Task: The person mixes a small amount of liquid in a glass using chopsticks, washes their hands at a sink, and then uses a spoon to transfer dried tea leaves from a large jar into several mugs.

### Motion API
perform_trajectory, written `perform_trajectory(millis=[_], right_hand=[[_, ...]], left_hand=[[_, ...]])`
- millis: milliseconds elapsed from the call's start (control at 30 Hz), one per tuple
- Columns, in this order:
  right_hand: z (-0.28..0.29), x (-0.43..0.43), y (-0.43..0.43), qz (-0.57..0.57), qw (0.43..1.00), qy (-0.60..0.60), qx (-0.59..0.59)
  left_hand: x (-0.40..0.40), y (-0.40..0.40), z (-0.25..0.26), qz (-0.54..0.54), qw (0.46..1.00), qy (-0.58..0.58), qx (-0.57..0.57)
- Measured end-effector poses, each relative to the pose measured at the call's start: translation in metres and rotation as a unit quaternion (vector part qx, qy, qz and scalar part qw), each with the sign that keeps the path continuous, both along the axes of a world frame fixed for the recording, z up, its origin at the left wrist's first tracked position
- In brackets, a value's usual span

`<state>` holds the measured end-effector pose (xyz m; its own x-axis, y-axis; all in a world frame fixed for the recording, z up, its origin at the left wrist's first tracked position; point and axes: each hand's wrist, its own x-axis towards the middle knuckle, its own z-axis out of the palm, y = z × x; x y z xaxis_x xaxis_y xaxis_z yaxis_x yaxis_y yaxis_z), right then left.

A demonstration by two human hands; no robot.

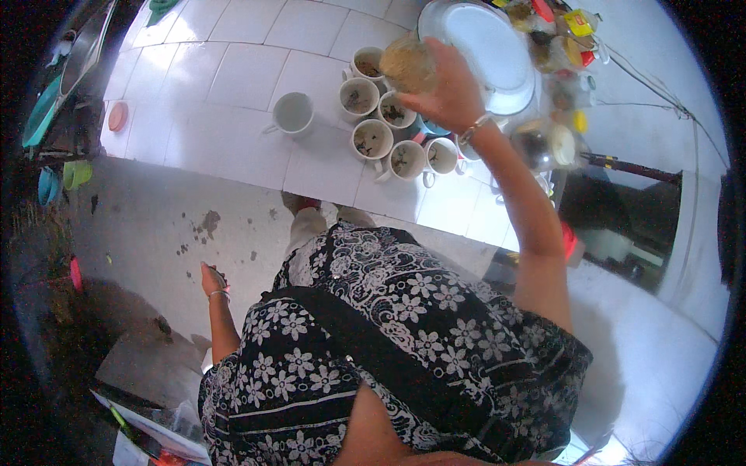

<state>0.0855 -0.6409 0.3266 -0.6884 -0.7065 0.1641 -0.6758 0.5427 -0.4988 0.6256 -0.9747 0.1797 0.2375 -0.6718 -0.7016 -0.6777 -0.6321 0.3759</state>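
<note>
My right hand [451,87] grips a clear jar of tan powder [407,64] above the tiled counter, over the back of a cluster of white mugs. Several of these mugs, such as the front one [407,161], hold dark bits at the bottom. To their left, one white mug [293,113] stands apart, with no dark bits visible inside. A white oval tray [486,52] lies just beyond my right hand. Low at my left side, my left hand [214,278] is raised from the floor; a dark object seems to be at its palm, but I cannot tell what it is.
Jars with coloured lids [562,143] line the counter's right side by the wall. A round pink lid [118,116] lies at the left end of the white-tiled counter [245,76]. Green and blue plastic containers [77,175] are at the far left. Dark wet spots mark the floor [210,224].
</note>
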Motion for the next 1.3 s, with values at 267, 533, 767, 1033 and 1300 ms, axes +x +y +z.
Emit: perform_trajectory(millis=[267, 533, 767, 1033, 1300], right_hand=[[-0.02, 0.008, 0.009, -0.006, 1.0, 0.007, 0.026], [-0.006, 0.008, 0.025, -0.029, 0.997, 0.056, 0.051], [-0.019, 0.011, 0.048, -0.067, 0.997, 0.031, 0.036], [0.011, 0.034, 0.027, 0.007, 0.999, 0.044, -0.007], [0.0, 0.041, 0.037, -0.02, 0.999, 0.042, 0.02]], left_hand=[[-0.017, -0.005, -0.003, -0.011, 0.999, 0.031, -0.001], [-0.033, 0.006, 0.007, -0.034, 0.999, 0.018, 0.004], [-0.02, -0.006, -0.013, -0.027, 0.999, 0.018, 0.004], [-0.039, -0.005, -0.008, -0.052, 0.997, 0.051, 0.013], [-0.046, -0.012, -0.021, -0.029, 0.999, 0.039, 0.012]])
